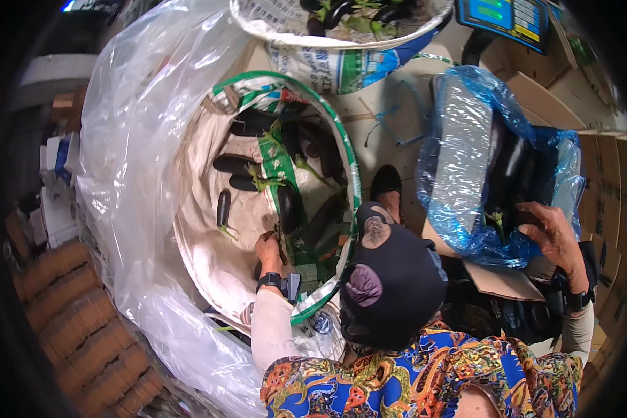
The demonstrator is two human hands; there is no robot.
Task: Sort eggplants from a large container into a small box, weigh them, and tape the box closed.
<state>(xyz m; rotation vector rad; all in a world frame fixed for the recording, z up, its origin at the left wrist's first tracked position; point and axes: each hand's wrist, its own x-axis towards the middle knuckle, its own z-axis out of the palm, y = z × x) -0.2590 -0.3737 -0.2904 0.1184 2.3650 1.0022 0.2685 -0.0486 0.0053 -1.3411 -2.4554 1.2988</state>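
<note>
My left hand (269, 252) reaches down into a round, green-rimmed woven sack basket (209, 230). Its fingers are partly hidden, so I cannot tell whether they hold anything. Just above it lies a dark eggplant (290, 208), and a small eggplant (223, 209) rests to its left. Several more eggplants with green stems are scattered in the basket. On the right, my right hand (549, 232) hovers with bent, spread fingers at the lower end of a cardboard box lined with blue plastic film (449, 224). Glossy eggplants (507, 172) lie lengthwise inside, one green stem close to my fingers.
A second woven sack (339, 65) with eggplants stands at the top. Beside it is a digital scale display (501, 21). Clear plastic sheeting (136, 157) drapes along the left, near stacked brown cartons (78, 324). My dark-clothed knee (397, 292) sits between basket and box.
</note>
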